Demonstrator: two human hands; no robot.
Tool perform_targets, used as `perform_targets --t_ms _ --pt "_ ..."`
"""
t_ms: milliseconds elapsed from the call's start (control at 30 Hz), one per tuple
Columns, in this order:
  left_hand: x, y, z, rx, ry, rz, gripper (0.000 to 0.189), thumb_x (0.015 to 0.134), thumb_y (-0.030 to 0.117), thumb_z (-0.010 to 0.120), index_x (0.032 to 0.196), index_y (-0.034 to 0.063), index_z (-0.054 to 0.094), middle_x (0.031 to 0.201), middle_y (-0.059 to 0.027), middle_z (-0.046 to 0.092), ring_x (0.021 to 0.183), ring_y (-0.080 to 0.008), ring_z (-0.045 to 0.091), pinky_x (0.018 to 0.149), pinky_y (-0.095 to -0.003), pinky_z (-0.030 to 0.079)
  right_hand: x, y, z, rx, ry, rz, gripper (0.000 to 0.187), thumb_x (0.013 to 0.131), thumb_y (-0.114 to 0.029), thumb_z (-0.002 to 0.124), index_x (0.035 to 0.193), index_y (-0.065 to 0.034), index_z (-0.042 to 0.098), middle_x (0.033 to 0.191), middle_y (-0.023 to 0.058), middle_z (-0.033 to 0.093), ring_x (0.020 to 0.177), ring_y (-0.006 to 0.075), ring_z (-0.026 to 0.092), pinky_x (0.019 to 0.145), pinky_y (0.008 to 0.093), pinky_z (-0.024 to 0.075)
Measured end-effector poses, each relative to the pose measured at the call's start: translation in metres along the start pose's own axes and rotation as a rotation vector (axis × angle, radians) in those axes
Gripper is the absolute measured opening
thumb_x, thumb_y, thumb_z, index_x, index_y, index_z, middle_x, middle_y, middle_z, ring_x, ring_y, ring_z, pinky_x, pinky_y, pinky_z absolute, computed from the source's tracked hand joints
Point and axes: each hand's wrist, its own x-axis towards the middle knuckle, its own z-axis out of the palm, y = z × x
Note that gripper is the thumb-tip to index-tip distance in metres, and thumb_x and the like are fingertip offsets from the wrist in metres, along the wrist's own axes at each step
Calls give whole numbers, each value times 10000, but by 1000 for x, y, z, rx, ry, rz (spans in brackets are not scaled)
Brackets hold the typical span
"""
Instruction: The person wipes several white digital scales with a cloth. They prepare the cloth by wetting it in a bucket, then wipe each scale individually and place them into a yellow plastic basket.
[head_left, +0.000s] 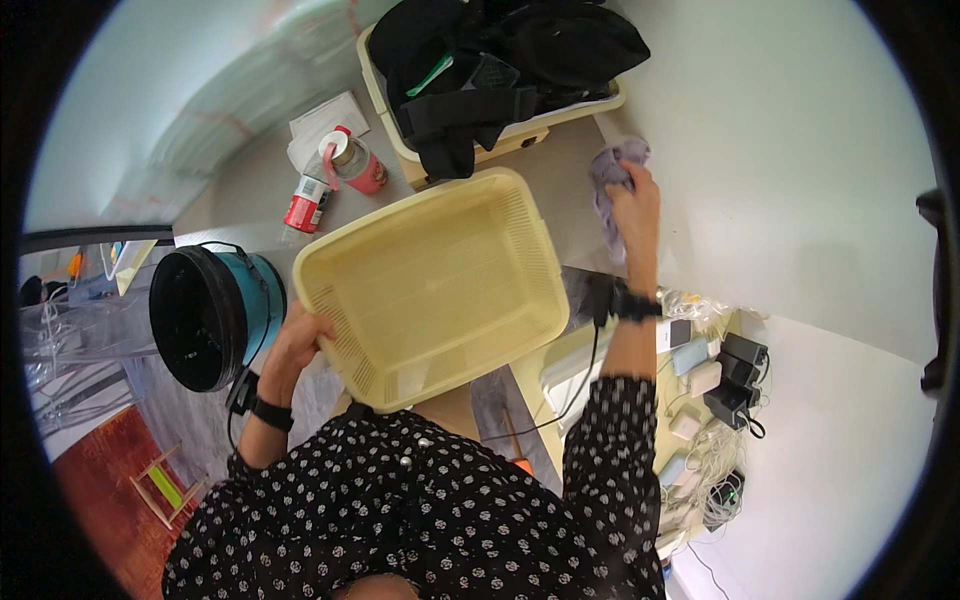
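My left hand (298, 343) grips the near left corner of a pale yellow plastic basket (435, 281), its thumb over the rim. The basket's inside holds nothing, and it is held tilted in front of my body. Out to the right, my right hand (636, 217) pinches a crumpled greyish-purple cloth (615, 169) beside the white wall; part of the cloth hangs down below the fingers. Beyond the yellow basket, a second cream basket (517, 127) is heaped with black fabric items (517, 52).
A pink-based bottle (364, 169) and a red-and-white bottle (306, 206) are at the left, near some white papers (330, 124). A blue-and-black bucket (259, 292) lies left of my left hand. Chargers and tangled cables (720, 465) crowd a surface at right.
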Motion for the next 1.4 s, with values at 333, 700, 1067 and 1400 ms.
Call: perform_targets --t_ms 333,700,1067,1400 --pt "-80 -20 -72 -160 58 53 845 563 -162 534 1388 -8 434 1230 -154 597 1071 -320 639 716 -368 606 -39 -10 161 -523 -201 35 784 767 -582 689 1453 -272 470 1580 63 290 1430 438 219 1057 748 163" --pt "-108 -26 -128 14 24 116 833 552 -130 530 1375 -25 454 1235 -166 613 1020 -324 667 815 -371 586 -208 -59 224 -215 -169 -653 427 880 -352 576 1271 -185 615 1444 76 430 1388 438 274 1012 833 95" --pt "-60 -20 -46 -17 -17 113 582 601 -147 549 1179 -87 579 1086 -150 653 888 -268 669 707 -335 564 -151 -55 -4 932 79 258 245 914 -156 648 1099 5 659 930 95 699 857 150 639 766 321 518" --pt "-26 -30 26 -135 114 78 403 631 -131 556 1024 -100 641 908 -132 666 726 -261 653 574 -331 512 -154 -51 -10 -298 -216 -55 361 778 -130 628 1128 -42 635 1058 223 646 996 431 607 845 484 485"
